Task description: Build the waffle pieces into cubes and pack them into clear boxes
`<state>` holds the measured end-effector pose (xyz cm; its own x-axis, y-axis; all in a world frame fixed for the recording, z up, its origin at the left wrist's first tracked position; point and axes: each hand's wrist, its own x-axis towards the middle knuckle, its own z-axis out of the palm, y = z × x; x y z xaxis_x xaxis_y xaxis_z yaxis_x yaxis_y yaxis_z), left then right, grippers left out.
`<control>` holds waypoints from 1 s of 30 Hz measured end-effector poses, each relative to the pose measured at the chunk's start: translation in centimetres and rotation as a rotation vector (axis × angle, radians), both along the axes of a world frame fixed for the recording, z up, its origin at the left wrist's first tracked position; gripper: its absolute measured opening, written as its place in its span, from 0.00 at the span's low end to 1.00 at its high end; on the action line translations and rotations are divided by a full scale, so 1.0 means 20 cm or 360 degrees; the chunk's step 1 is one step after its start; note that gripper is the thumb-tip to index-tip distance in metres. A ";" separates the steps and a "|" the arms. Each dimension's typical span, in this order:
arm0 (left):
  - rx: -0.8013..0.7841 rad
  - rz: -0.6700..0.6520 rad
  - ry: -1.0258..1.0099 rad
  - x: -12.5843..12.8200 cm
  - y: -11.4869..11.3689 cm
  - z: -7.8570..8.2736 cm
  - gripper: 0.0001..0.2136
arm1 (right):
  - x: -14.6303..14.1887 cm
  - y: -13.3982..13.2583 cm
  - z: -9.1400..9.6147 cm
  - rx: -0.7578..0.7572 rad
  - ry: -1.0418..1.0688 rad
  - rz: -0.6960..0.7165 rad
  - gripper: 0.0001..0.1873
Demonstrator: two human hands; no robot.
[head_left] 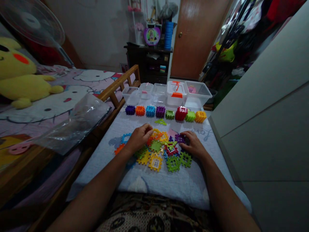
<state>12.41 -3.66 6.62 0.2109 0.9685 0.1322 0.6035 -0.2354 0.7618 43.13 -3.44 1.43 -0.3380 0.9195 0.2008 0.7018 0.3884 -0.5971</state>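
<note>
Colourful interlocking plastic building pieces lie in a loose pile between my hands. My left hand (140,138) is at the pile's left side with its fingers curled together, beside orange and yellow pieces (156,133); what is in its fingertips, if anything, is hidden. At the right side, my right hand (192,145) has its thumb and fingers closed around a purple square piece (180,138). Nearer me lie a yellow window piece (155,162) and green square frames (173,163). A red piece (171,149) is in the middle, and a light green triangular piece (160,121) lies apart beyond.
Behind the pile runs a row of block stacks sorted by colour, including a red stack (181,113) and a blue one (150,111). Clear plastic boxes (159,91) line the table's far edge. A wooden bed rail (118,85) borders the left, a pale cabinet (265,106) the right.
</note>
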 end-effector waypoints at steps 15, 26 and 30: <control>0.0514 -0.0575 0.0485 0.19 -0.18 0.01 0.16 | 0.04 -0.03 0.07 -0.0053 0.0162 -0.0099 0.03; 0.0503 -0.0981 0.0734 0.30 -0.28 -0.02 0.25 | 0.09 -0.05 0.11 -0.0204 -0.0002 0.0111 0.05; 0.0511 -0.0835 0.0713 0.23 -0.25 -0.03 0.26 | 0.10 -0.07 0.11 -0.0245 -0.0134 0.0154 0.03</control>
